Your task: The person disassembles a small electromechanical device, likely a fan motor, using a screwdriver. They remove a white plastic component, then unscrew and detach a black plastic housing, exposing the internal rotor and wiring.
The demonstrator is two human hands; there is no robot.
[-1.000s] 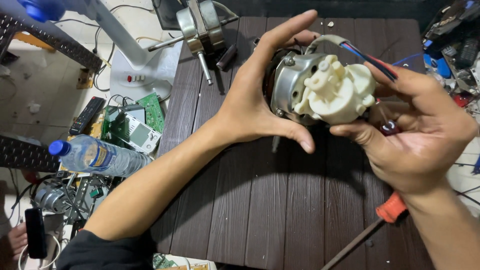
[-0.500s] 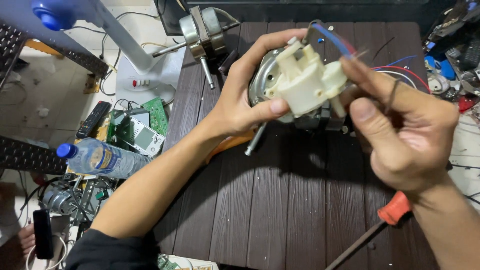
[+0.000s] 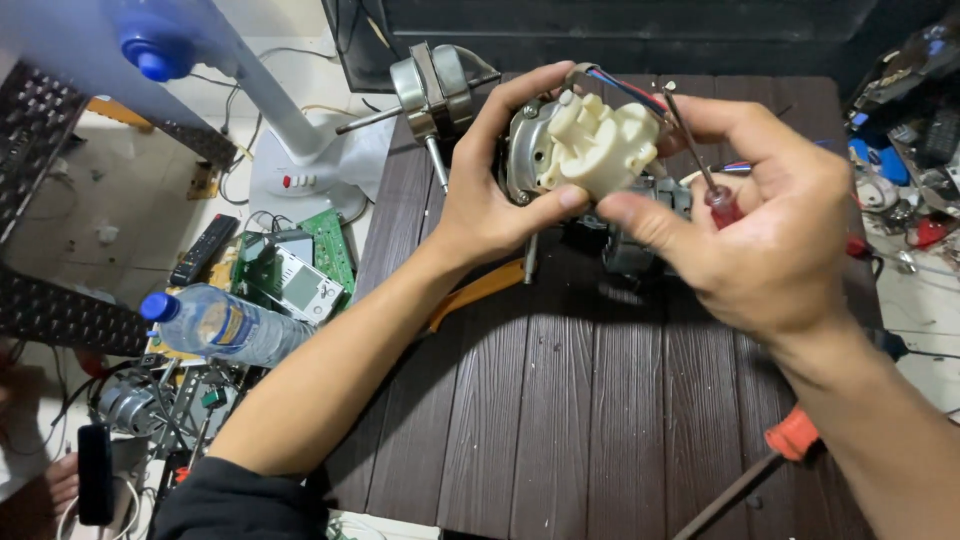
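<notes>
Both hands clamp the fan motor (image 3: 560, 150) above the dark ribbed tabletop (image 3: 600, 420): left hand (image 3: 490, 190) wraps its metal body, right hand (image 3: 770, 230) pinches the cream plastic gearbox (image 3: 600, 145) while tucking a thin screwdriver (image 3: 700, 170). Gearbox looks seated; wires hang loose. A second motor (image 3: 430, 85) lies behind.

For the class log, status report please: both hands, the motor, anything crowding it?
Left hand grips fan motor. Right hand pinches its cream gearbox, small screwdriver tucked in fingers. Second motor lies close behind on table.
</notes>
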